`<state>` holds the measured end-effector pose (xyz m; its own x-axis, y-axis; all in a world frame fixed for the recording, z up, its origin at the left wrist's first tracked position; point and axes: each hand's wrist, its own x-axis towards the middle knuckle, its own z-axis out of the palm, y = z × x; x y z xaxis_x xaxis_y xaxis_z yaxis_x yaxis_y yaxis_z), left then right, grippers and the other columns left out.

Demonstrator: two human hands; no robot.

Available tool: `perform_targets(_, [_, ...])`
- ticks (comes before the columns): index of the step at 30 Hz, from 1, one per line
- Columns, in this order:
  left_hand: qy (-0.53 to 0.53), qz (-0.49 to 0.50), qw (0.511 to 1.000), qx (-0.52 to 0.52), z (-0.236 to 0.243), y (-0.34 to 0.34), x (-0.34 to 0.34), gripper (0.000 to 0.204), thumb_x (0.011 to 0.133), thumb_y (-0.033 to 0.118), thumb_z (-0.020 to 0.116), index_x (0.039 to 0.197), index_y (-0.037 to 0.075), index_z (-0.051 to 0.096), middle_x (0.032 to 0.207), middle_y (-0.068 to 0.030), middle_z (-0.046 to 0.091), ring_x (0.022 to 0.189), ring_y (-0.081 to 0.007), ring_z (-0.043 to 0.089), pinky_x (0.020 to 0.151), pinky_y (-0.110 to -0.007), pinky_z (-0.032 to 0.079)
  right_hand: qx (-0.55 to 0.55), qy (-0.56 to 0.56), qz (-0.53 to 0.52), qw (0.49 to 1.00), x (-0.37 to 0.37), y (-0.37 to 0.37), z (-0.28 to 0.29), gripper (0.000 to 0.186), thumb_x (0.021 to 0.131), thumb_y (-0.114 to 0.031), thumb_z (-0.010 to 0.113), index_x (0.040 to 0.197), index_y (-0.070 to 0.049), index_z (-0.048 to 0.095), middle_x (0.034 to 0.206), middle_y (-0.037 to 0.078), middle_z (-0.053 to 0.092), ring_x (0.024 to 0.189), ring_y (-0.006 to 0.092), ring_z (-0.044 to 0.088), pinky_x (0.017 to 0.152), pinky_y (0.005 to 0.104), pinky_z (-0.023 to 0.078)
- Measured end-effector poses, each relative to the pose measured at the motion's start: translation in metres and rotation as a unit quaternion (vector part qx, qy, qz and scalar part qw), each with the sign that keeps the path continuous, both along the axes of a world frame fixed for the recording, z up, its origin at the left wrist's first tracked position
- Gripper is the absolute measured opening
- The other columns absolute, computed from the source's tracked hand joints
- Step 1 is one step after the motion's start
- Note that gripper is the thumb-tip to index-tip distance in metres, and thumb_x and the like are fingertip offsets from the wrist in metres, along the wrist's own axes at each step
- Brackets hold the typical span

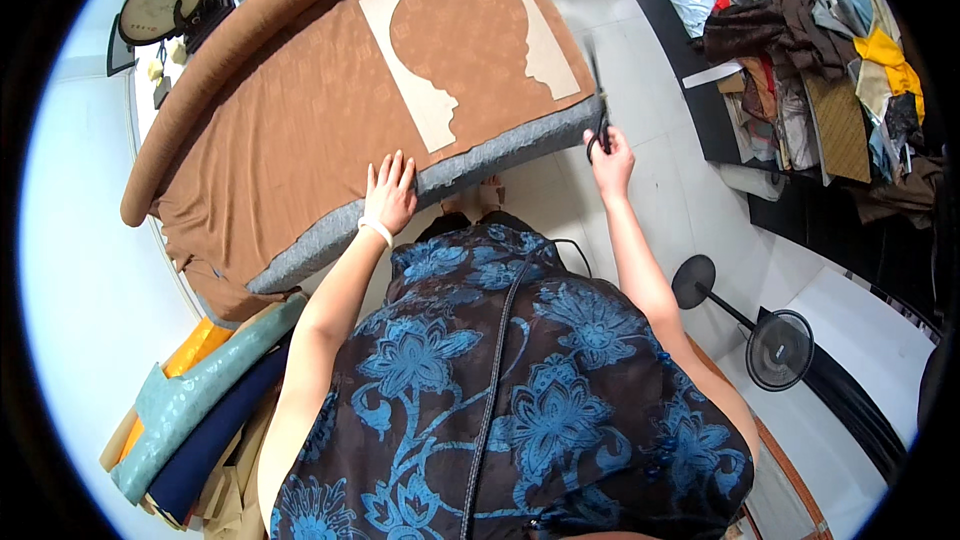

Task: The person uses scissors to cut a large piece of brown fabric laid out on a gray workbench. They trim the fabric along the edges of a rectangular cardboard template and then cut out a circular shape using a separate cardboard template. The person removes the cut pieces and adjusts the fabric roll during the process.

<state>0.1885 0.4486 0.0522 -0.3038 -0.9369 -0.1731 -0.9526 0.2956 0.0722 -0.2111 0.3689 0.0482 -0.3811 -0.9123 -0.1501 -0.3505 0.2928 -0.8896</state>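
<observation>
My left hand lies with fingers stretched on the near edge of a brown fabric sheet, where its grey underside folds over the table edge. At the sheet's near right corner, my right hand is closed round the black handles of a pair of scissors. Their blades point away from me and look blurred, beside the cloth's right edge. Farther back on the fabric lies a pale paper pattern with a large rounded cutout, through which the brown cloth shows.
A thick roll of the brown fabric runs along the far left side. Fabric rolls lean at lower left. Mixed cloth scraps are heaped on a black surface at right. A round black fan stands at lower right.
</observation>
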Motion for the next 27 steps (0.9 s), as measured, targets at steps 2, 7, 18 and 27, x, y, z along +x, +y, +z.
perform_targets(2, [-0.021, 0.024, 0.999, 0.013, -0.008, 0.003, -0.003, 0.063, 0.085, 0.028, 0.059, 0.139, 0.003, 0.041, 0.147, -0.0191, 0.037, 0.135, -0.0365, 0.035, 0.113, -0.052, 0.024, 0.028, -0.166, 0.08, 0.982, 0.017, 0.034, 0.01, 0.014, 0.086, -0.01, 0.071, 0.094, 0.0, 0.065, 0.078, -0.004, 0.062, 0.071, 0.0037, 0.054, 0.064, 0.0204, 0.045])
perform_targets(7, [-0.026, 0.061, 0.998, 0.016, 0.001, 0.001, -0.014, 0.05, 0.084, 0.024, 0.058, 0.128, 0.0, 0.049, 0.137, -0.0187, 0.046, 0.127, -0.0351, 0.043, 0.111, -0.05, 0.029, 0.21, -0.382, 0.143, 0.888, 0.072, 0.112, 0.01, 0.017, 0.087, -0.009, 0.07, 0.1, 0.002, 0.069, 0.093, 0.001, 0.068, 0.084, 0.0064, 0.061, 0.078, 0.0226, 0.049])
perform_targets(18, [0.107, -0.052, 0.993, 0.018, -0.011, 0.01, 0.009, 0.055, 0.081, 0.019, 0.063, 0.133, 0.006, 0.049, 0.15, -0.0189, 0.031, 0.138, -0.0335, 0.03, 0.114, -0.049, 0.023, 0.304, -0.35, 0.204, 0.862, 0.115, 0.178, -0.002, 0.026, 0.087, -0.017, 0.072, 0.104, 0.002, 0.07, 0.088, -0.003, 0.065, 0.078, 0.0046, 0.057, 0.072, 0.0194, 0.046])
perform_targets(27, [0.085, -0.059, 0.995, 0.013, -0.016, 0.013, 0.021, 0.06, 0.086, 0.025, 0.057, 0.136, -0.003, 0.043, 0.15, -0.0163, 0.031, 0.139, -0.0326, 0.027, 0.115, -0.048, 0.02, 0.276, -0.354, 0.176, 0.876, 0.15, 0.191, -0.023, 0.029, 0.089, -0.023, 0.071, 0.107, -0.001, 0.069, 0.085, -0.006, 0.063, 0.074, 0.0025, 0.053, 0.063, 0.0181, 0.04])
